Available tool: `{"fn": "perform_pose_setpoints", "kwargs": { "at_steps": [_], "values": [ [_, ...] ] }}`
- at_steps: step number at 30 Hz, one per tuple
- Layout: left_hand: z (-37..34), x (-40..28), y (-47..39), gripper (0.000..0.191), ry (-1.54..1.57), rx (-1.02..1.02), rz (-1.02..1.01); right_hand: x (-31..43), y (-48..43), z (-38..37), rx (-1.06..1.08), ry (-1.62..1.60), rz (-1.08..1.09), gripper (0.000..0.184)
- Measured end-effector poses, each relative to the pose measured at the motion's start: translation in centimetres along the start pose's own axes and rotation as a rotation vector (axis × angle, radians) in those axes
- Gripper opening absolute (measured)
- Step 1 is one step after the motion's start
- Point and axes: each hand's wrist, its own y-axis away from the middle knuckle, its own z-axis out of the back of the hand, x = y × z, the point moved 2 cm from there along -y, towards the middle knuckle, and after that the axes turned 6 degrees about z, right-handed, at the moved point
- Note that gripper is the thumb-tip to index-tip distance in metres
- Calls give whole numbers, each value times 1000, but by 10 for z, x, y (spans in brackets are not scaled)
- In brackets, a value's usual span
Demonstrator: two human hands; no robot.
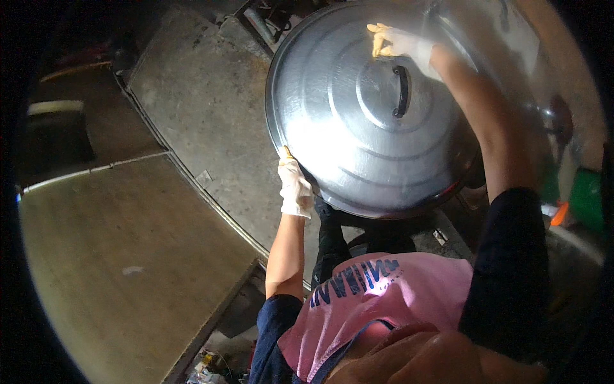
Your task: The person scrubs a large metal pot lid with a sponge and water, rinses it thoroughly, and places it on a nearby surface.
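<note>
A large round metal lid (331, 115) with ringed ridges and a dark handle (404, 91) is tilted in front of me, filling the upper middle of the view. At its lower left rim is my left hand (295, 189), in a white glove with yellow fingers, gripping the edge; most of those fingers are hidden behind the lid. My right hand (391, 41), gloved alike, is over the upper part of the lid, beyond the handle. Its fingers are bent and apart with nothing visible in them; whether they touch the metal I cannot tell.
Concrete floor (211, 91) lies to the left, bordered by a pipe (211, 194) and a broad brownish flat surface (129, 249). At right are a green object (587, 199) and a small orange item (559, 214). Loose litter (208, 367) lies at the bottom.
</note>
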Motion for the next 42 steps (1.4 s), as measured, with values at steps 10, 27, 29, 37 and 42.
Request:
{"fn": "perform_pose_setpoints", "kwargs": {
  "at_steps": [10,27,29,37,42],
  "values": [
    [14,-1,1,81,217,363,-97,241,-93,-67,3,481,373,24],
    [12,-15,11,86,194,401,52,247,-182,-98,-458,-293,325,18],
    [-4,-19,11,85,156,388,26,222,-179,-69,-469,-241,167,16],
    [-12,-18,15,86,188,438,-134,292,-114,-129,-441,99,387,45],
    [-14,-18,7,102,20,542,-46,204,-171,-63,-418,-97,-184,64]
  ]
}}
